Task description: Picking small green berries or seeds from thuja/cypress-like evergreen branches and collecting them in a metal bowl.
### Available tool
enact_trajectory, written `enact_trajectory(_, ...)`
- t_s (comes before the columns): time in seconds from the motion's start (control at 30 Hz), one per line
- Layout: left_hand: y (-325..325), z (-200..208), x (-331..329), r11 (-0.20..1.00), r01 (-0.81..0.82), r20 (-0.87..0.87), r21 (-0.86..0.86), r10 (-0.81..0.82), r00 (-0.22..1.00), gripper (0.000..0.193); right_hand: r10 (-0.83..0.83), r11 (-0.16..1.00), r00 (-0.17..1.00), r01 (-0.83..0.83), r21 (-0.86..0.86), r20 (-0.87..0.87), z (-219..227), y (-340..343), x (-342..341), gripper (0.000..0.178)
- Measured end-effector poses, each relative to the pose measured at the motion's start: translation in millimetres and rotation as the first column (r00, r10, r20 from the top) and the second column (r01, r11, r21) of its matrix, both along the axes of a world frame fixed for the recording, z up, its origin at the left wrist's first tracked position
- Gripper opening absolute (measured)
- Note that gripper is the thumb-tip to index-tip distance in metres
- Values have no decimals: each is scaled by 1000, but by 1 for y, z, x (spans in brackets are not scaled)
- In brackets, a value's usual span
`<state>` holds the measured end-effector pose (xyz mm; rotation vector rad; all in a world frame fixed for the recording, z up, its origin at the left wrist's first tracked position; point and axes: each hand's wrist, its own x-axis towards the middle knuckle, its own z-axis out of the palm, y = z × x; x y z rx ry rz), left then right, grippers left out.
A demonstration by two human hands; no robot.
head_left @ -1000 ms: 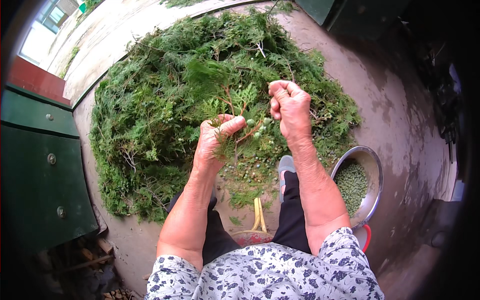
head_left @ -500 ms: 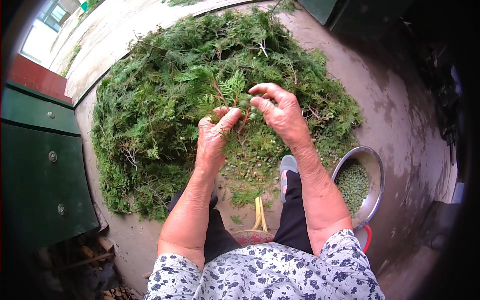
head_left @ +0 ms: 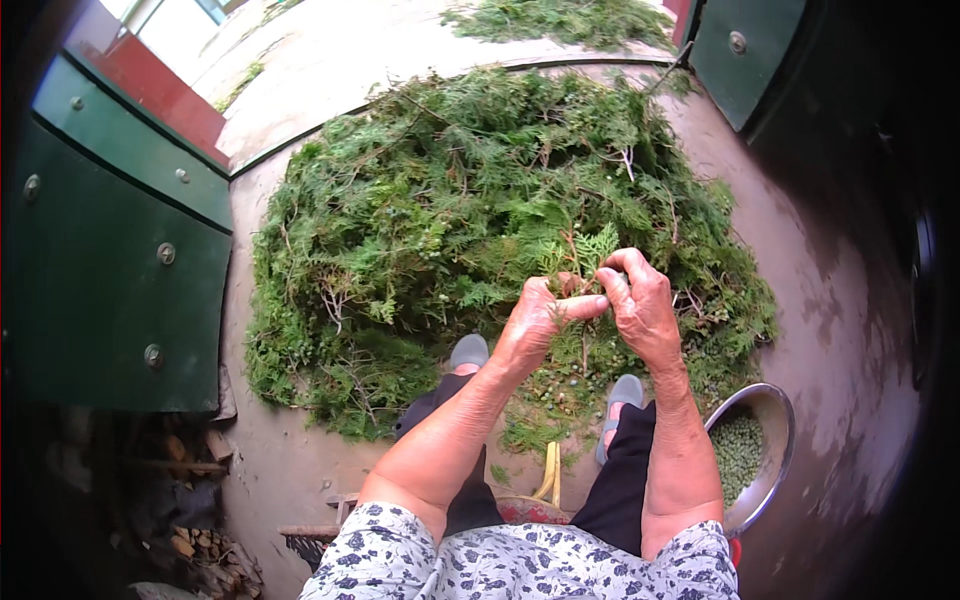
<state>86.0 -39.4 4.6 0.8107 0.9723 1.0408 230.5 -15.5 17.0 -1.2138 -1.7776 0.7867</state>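
Note:
In front of my lap I hold up a green cypress-like sprig (head_left: 600, 243) with flat, scaly leaves and a reddish stem. My left hand (head_left: 543, 318) is closed on its stem, the thumb stretched across toward the right. Close beside it, my right hand (head_left: 645, 305) has thumb and forefinger brought together in a pinch at the sprig. What lies between those fingertips is hidden. Behind and around my hands spreads a large pile of cut green branches (head_left: 400, 240). Loose small green seed cones and leaf bits lie on the floor below my hands.
At my right a tilted metal bowl (head_left: 782, 470) holds many small green cones (head_left: 735, 455). A yellow handle (head_left: 552, 470) stands between my legs. Green door panels (head_left: 120, 270) flank the pile, firewood (head_left: 195, 550) lies lower left, and more branches (head_left: 560, 20) lie beyond the threshold.
My view has swung left, shifting the scene rightward and down. My right fingers, apart beside the sprig's round green cones before, are now pinched together against it. My left hand keeps the sprig.

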Motion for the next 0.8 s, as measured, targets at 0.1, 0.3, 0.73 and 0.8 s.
enact_trajectory(0.1, -3, -1, -2, 999, -46, 20, 4, 46, 999, 20, 1, 987, 999, -8, 159, 45, -4, 0, -6, 12)
enact_trajectory(0.3, 0, 0, 0, 1000, -22, 72, 7, 22, 997, 20, -237, 874, 625, -198, -444, -744, 4, 7, 11, 17)
enact_trajectory(0.73, 4, 2, -8, 995, -87, 166, -42, 92, 982, 18, -265, 779, 482, -403, -480, -835, -2, 8, 13, 22)
enact_trajectory(0.8, 2, 4, -10, 997, -52, 194, -63, 63, 979, 18, -251, 774, 523, -397, -493, -815, 4, 5, 10, 23)
